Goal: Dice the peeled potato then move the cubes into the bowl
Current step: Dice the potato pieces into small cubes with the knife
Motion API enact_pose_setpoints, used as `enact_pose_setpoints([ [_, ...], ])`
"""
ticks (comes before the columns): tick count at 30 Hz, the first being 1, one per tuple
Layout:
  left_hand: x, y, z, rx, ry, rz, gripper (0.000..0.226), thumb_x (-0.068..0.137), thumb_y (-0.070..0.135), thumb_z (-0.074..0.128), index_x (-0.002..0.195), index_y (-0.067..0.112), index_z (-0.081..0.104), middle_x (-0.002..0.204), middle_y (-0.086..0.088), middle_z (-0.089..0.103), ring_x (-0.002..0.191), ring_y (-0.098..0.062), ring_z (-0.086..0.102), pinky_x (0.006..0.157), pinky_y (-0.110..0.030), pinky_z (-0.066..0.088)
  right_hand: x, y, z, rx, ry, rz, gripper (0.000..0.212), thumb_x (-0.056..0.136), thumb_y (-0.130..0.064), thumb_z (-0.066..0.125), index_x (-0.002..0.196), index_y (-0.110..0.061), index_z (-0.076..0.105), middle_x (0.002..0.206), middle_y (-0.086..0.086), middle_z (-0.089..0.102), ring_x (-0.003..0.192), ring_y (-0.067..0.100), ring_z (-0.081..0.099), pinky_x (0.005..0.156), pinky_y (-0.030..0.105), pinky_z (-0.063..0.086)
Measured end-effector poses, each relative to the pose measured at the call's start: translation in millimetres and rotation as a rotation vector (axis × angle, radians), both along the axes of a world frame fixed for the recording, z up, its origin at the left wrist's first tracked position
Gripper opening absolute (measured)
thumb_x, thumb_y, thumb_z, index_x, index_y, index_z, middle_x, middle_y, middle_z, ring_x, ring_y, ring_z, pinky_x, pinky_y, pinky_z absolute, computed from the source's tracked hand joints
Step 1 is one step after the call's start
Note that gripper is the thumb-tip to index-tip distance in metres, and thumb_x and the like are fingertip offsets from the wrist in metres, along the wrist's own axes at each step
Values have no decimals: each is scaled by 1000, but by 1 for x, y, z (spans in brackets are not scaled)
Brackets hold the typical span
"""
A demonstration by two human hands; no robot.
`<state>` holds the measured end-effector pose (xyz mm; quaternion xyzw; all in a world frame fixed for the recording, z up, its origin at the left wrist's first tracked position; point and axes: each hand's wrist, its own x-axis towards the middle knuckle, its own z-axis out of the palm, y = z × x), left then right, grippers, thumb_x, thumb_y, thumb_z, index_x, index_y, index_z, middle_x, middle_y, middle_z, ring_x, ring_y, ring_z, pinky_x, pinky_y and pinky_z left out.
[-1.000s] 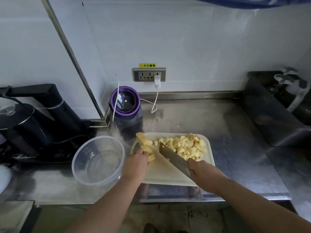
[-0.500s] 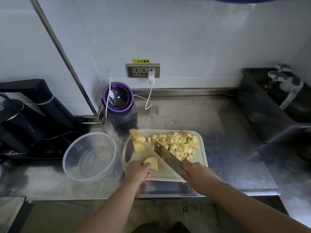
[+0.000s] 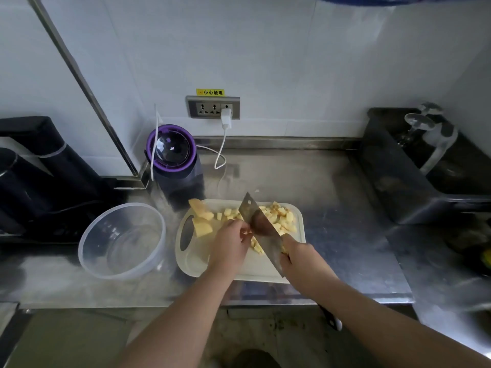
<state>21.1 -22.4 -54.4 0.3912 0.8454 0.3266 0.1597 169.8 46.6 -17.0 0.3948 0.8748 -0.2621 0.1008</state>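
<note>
Surface (image 3: pixel 326 181): steel, wet-looking, task kit sits along its front edge

Bowl (image 3: pixel 93 264): clear plastic, near the front edge left of centre, just beside the board's left end, nothing in it yet

Cutting board (image 3: pixel 194 264): white, front edge at centre, handle slot toward the bowl

Cleaver (image 3: pixel 261 229): blade tipped diagonally across the board's middle, tip toward the back edge

Right grip (image 3: pixel 300 258): clamped on the cleaver at the blade's heel

Left grip (image 3: pixel 229 241): fingers curled down against the blade's left flank. Whatever it pins is hidden under the hand, so can't tell if it holds a piece

Uncut chunks (image 3: pixel 202 219): two, at the board's back-left corner, well clear of the blade

Cubes (image 3: pixel 284 219): pile on the board's back-right part, a few more right at the blade

Judgement: dicing mostly done, transfer not started. Potato is firm but starchy-slick, so set each chunk flat face down and hold from the top with fingertips tucked. Cubes are light and will roll off, so better to scoop them on the blade flat or tip the board over the bowl rim than to pinch them
</note>
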Motion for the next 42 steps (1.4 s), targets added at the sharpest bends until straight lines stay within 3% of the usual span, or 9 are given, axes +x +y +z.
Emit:
enact_pose_setpoints([
  [6,-1,28,-3,-50,-31,-6,18,94,13,58,109,10,68,107,-4,69,101,-20,63,83,-22,44,6,15,11,44,29,-23,38,106,-26,35,143,-22,34,74,-10,48,58,7,53,40,10,31],
  [10,-16,23,-1,-10,-226,48,19,94,13,59,111,13,66,109,0,67,98,-13,61,85,-20,45,10,20,14,96,-1,3,40,105,-24,37,145,-22,32,73,-9,46,54,4,48,36,10,29],
  [13,-35,14,8,118,-448,184,14,94,11,57,98,23,63,100,2,68,92,-13,65,90,-35,54,15,24,20,257,-64,64,45,104,-19,41,147,-29,29,106,-6,59,71,9,60,53,12,46],
  [16,-55,6,25,212,-391,222,22,95,9,53,95,28,63,96,10,66,93,-11,64,88,-36,54,22,28,21,437,-152,254,59,97,-10,55,146,-32,30,133,-1,46,71,16,56,55,19,46],
  [24,-36,19,50,-222,-175,-450,38,93,0,44,89,29,68,90,18,66,91,3,62,86,-20,50,28,34,6,567,-121,387,58,88,-13,70,136,-29,41,127,4,47,74,20,53,65,28,51],
  [28,-31,32,40,-231,-160,-460,40,94,-1,41,110,22,69,108,10,69,101,-3,61,93,-20,47,34,37,1,588,-137,389,57,73,-16,84,121,-28,54,106,2,56,58,16,47,54,27,46],
  [31,-29,41,34,-206,-218,-445,41,96,-1,40,123,19,63,118,9,64,105,-2,57,90,-13,41,39,39,-3,591,-99,387,56,82,-18,78,129,-28,49,116,3,54,65,17,48,60,27,47],
  [37,-44,42,27,-69,-219,-191,30,98,4,43,99,26,63,98,11,67,92,-3,62,80,-20,49,47,44,1,610,-75,347,62,43,-16,98,96,-27,67,83,0,58,45,11,25,42,21,26],
  [42,-42,40,19,-251,-144,-349,33,97,3,42,101,26,66,102,11,69,98,-6,62,83,-21,48,48,41,5,587,-110,336,57,55,-14,94,104,-26,67,88,2,60,48,11,26,45,22,26],
])
